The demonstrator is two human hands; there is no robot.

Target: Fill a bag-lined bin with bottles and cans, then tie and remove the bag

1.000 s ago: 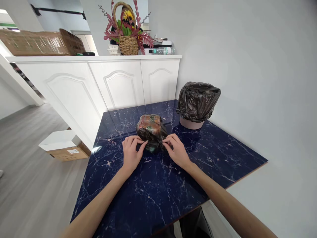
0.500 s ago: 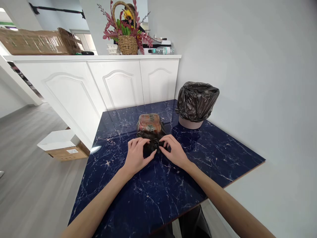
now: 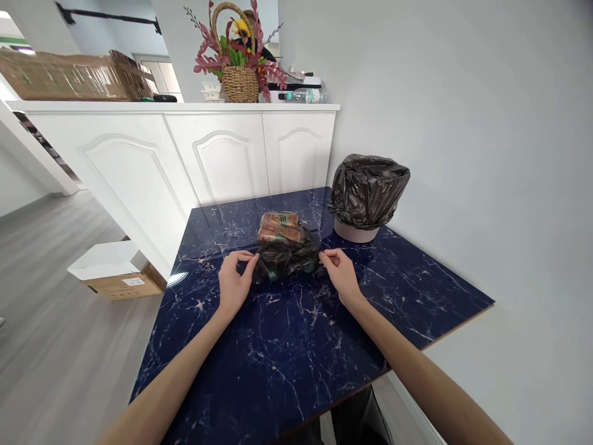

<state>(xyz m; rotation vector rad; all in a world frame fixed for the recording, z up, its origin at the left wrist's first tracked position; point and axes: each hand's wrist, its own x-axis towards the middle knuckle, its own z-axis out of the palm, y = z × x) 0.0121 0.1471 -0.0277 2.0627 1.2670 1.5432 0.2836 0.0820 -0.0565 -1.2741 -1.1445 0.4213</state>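
A black plastic bag (image 3: 286, 259) is stretched out between my two hands on the dark blue marbled table (image 3: 269, 346). My left hand (image 3: 236, 278) pinches its left edge between thumb and fingers. At the opposite edge, my right hand (image 3: 340, 272) pinches the plastic the same way. Orange-red packages in clear wrapping (image 3: 280, 226) lie just behind the bag, their near side partly covered by it. What the packages contain cannot be made out.
A pinkish bin (image 3: 356, 232) lined with a black bag stands at the table's back right, near the wall. White cabinets (image 3: 227, 161) border the far edge, carrying a flower basket (image 3: 239, 84), a plastic bottle (image 3: 306, 95) and a wrapped carton (image 3: 69, 77). A box (image 3: 120, 272) sits on the floor at left.
My hands have moved apart, left hand to the left and right hand to the right. The bunched black plastic between them has spread wide, and more of the packages' front shows.
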